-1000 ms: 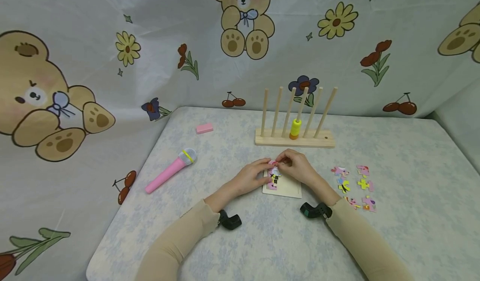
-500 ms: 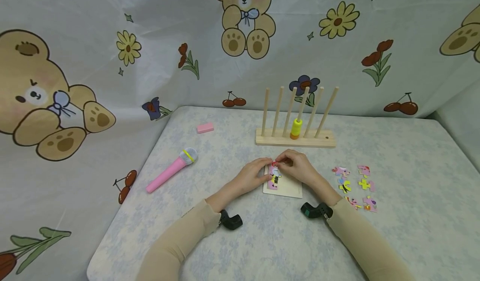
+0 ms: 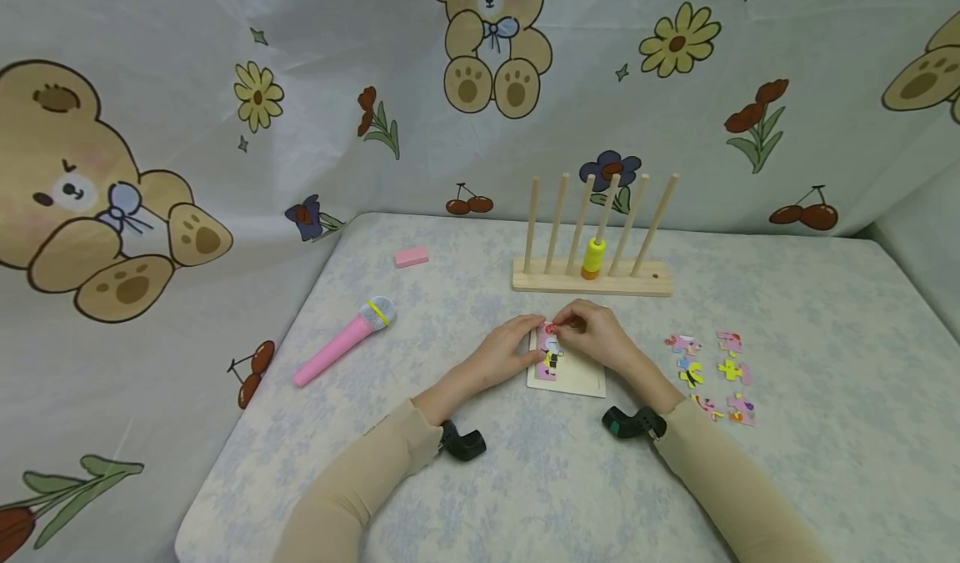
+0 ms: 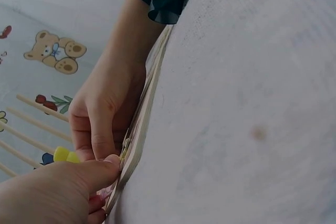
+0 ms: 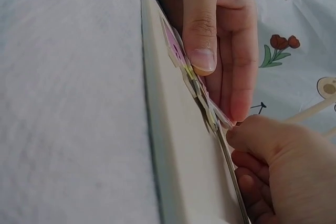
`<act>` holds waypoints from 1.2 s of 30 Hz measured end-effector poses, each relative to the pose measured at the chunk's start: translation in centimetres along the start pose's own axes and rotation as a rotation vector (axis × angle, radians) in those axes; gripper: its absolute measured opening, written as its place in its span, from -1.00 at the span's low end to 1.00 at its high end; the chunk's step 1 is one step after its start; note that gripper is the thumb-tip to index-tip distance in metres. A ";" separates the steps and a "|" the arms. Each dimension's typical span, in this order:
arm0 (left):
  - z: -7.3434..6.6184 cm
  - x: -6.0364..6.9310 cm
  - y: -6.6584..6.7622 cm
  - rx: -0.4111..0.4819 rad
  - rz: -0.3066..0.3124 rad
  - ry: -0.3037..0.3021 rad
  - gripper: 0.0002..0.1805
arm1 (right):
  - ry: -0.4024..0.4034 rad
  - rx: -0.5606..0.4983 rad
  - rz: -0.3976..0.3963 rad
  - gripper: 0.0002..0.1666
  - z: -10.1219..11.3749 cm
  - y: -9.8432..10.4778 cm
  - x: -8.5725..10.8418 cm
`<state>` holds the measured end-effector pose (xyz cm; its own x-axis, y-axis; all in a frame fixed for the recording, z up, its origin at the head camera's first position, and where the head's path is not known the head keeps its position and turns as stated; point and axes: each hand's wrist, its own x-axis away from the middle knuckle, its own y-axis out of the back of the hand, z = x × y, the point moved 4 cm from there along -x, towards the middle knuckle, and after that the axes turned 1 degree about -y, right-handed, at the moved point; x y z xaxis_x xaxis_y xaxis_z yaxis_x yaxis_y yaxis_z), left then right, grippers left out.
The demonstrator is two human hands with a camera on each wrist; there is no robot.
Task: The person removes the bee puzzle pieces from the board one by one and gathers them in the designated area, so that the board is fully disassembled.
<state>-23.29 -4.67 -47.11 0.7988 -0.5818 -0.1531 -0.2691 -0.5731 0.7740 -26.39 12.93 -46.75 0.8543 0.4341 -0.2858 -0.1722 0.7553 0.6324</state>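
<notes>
A pale puzzle board (image 3: 583, 376) lies on the table between both hands. Joined pink, yellow and black puzzle pieces (image 3: 550, 369) run along its left side. My left hand (image 3: 504, 356) lies at the board's left edge, its fingers mostly straight. In the right wrist view, the left thumb (image 5: 201, 51) rests on the joined pieces. My right hand (image 3: 596, 334) pinches a puzzle piece (image 5: 221, 119) at the top of the row, and this piece tilts up slightly from the board. The right fingertips partly hide it in the head view.
Several loose puzzle pieces (image 3: 686, 371) lie right of the right forearm. Behind the board stands a wooden peg rack (image 3: 547, 281) with yellow and orange rings (image 3: 592, 256) on one peg. A pink microphone (image 3: 333, 349) and a pink block (image 3: 411, 256) lie to the left.
Both hands stay almost in place at the top of the row. The pinched piece shifts only slightly, and the head view drifts a little.
</notes>
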 end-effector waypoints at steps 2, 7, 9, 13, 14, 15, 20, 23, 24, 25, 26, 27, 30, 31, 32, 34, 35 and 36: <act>0.0 0.0 0.0 -0.003 0.004 0.002 -0.36 | -0.004 -0.005 -0.005 -0.91 0.0 0.0 0.0; 0.1 -0.1 -0.2 -0.025 0.013 -0.006 -0.36 | 0.010 -0.011 -0.023 -0.89 0.2 0.1 0.1; 0.1 -0.1 -0.2 -0.030 0.012 -0.011 -0.37 | 0.027 -0.013 -0.029 -0.88 0.4 0.1 0.1; 0.1 -0.1 -0.2 -0.020 0.009 -0.014 -0.36 | 0.057 -0.021 -0.038 -0.87 0.5 0.1 0.1; 0.0 -0.1 -0.1 -0.016 0.009 -0.014 -0.36 | 0.060 -0.018 -0.044 -0.86 0.5 0.1 0.1; 0.0 -0.1 -0.1 -0.013 0.009 -0.014 -0.35 | 0.061 -0.017 -0.050 -0.86 0.5 0.1 0.1; 0.1 0.0 0.0 -0.017 0.004 -0.018 -0.34 | 0.032 -0.032 -0.079 -0.89 0.1 0.3 0.0; 0.1 0.0 0.0 -0.020 0.001 -0.022 -0.34 | 0.001 -0.070 -0.082 -0.89 0.0 0.3 -0.1; 0.1 0.0 0.0 -0.018 -0.001 -0.023 -0.34 | -0.011 -0.081 -0.081 -0.89 0.0 0.4 -0.1; 0.2 0.0 0.0 -0.013 -0.001 -0.022 -0.33 | -0.022 -0.085 -0.080 -0.90 0.0 0.4 -0.1; 0.1 0.0 0.0 -0.011 0.000 -0.022 -0.33 | -0.032 -0.083 -0.079 -0.90 0.1 0.5 -0.1; 0.1 0.0 0.0 -0.009 0.001 -0.019 -0.32 | -0.042 -0.078 -0.077 -0.90 0.1 0.5 0.0; 0.1 0.1 0.0 -0.009 0.007 -0.008 -0.30 | -0.074 -0.078 -0.063 -0.90 0.5 1.1 0.0; 0.1 0.1 0.0 -0.012 0.009 -0.005 -0.29 | -0.084 -0.088 -0.056 -0.90 0.7 1.5 0.0; 0.1 0.1 -0.1 -0.016 0.011 -0.001 -0.29 | -0.091 -0.100 -0.049 -0.88 0.8 2.0 0.0; 0.1 0.1 -0.1 -0.023 0.015 0.004 -0.29 | -0.102 -0.121 -0.039 -0.85 1.1 3.4 0.1; 0.1 0.1 -0.1 -0.028 0.018 0.005 -0.29 | -0.107 -0.124 -0.037 -0.84 1.1 4.2 0.1; 0.2 0.0 -0.1 -0.033 0.019 0.005 -0.29 | -0.107 -0.116 -0.039 -0.83 1.0 5.1 0.3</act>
<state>-23.33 -4.75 -47.26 0.7964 -0.5893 -0.1356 -0.2663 -0.5431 0.7963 -26.55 16.38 -42.88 0.9080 0.3526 -0.2262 -0.1875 0.8250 0.5330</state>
